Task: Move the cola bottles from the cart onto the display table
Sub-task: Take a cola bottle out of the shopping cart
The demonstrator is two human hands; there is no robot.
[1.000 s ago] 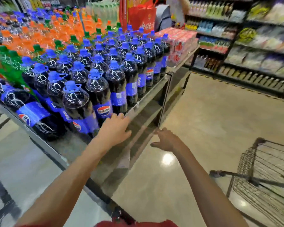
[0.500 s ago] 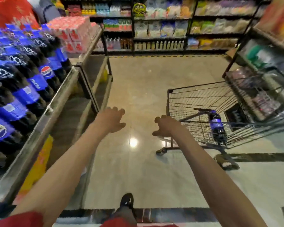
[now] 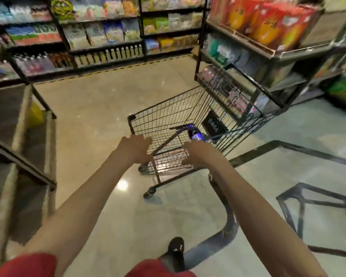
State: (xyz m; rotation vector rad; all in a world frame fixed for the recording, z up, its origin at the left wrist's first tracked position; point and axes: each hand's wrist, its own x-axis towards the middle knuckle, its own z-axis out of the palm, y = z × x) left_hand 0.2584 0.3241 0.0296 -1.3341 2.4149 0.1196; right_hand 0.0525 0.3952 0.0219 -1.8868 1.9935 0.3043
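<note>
Stocked shelves point(image 3: 100, 37) lined the aisle behind. A wire cart point(image 3: 164, 108) stood on the shiny floor point(image 3: 96, 116), close beside the rack point(image 3: 272, 53) on the right. The left hand point(image 3: 135, 147) hung at its near rim, fingers loosely bent, gripping nothing. The right hand point(image 3: 196, 153) was stretched inside, fingers relaxed and empty. One cola bottle point(image 3: 196, 134) lay in the cart, just beyond that hand.
</note>
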